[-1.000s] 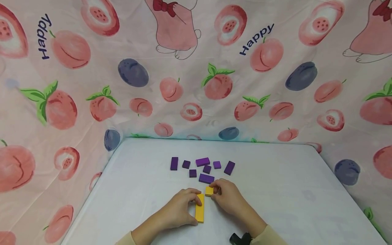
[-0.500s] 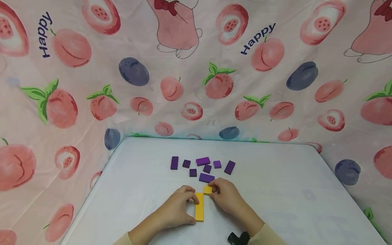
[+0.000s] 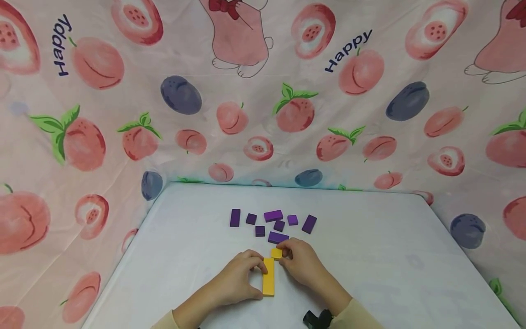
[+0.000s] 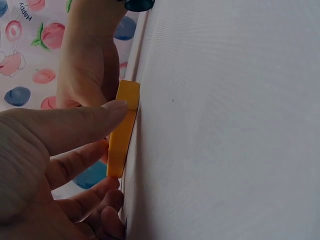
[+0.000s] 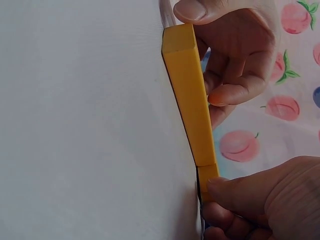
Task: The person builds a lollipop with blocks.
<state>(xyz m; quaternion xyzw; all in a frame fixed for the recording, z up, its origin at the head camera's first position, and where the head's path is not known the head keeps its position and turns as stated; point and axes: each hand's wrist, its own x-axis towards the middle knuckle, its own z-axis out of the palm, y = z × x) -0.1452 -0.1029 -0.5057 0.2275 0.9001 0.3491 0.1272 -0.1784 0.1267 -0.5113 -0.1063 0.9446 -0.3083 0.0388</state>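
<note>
Head view: my left grip [image 3: 238, 276] is clamped on the long yellow block [image 3: 268, 278], with the thumb at its lower end and the forefinger toward its upper end. My right grip [image 3: 303, 261] pinches the small yellow block [image 3: 276, 254] between thumb and fingers. Both blocks are low in the frame, just right of centre. The small block is at the long one's upper right corner; I cannot tell whether the two touch.

Handling: I judge both blocks light, stiff and hard to damage, with smooth faces that may slide under uneven pressure. Take the long block near its two ends to keep it from pivoting. Take the small block by opposite sides, leaving the face toward the long block free.

Surface: the worktop [image 3: 390, 256] is pale, flat and apparently smooth. Eight purple blocks [image 3: 273, 216], four long and four short, lie scattered above my grips, around the middle of the frame.

Room: a pink cloth [image 3: 255, 93] printed with fruit fills the top and both sides.
</note>
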